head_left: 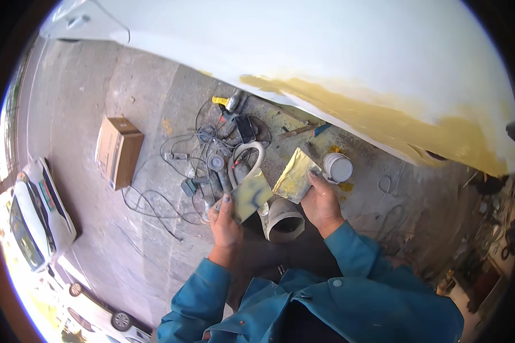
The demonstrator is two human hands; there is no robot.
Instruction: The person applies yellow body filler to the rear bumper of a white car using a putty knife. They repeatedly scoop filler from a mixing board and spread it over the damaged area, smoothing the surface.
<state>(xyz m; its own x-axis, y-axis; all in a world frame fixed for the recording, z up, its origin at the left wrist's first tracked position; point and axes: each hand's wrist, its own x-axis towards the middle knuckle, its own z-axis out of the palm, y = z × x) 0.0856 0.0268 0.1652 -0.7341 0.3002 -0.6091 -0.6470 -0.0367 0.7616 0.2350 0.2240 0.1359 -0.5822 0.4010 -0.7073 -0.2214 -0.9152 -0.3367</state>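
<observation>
Between the thumb and fingers of my left hand is a flat, pale yellow spreader plate with dark smudges. My right hand grips a putty spreader, its face and far edge coated in yellow filler. The two plates are held side by side, close together, with a narrow gap. Ahead of both hands is a white vehicle body panel, its lower part covered by a broad smear of yellow filler. Just beyond my right hand stands a white-lidded can on the yellow-stained floor.
Power tools and tangled cables lie on the concrete ahead and left. A pale hose curves behind the plates. A grey tube-shaped object sits between my arms. Farther left are a cardboard box and parked cars. Clutter lines the right.
</observation>
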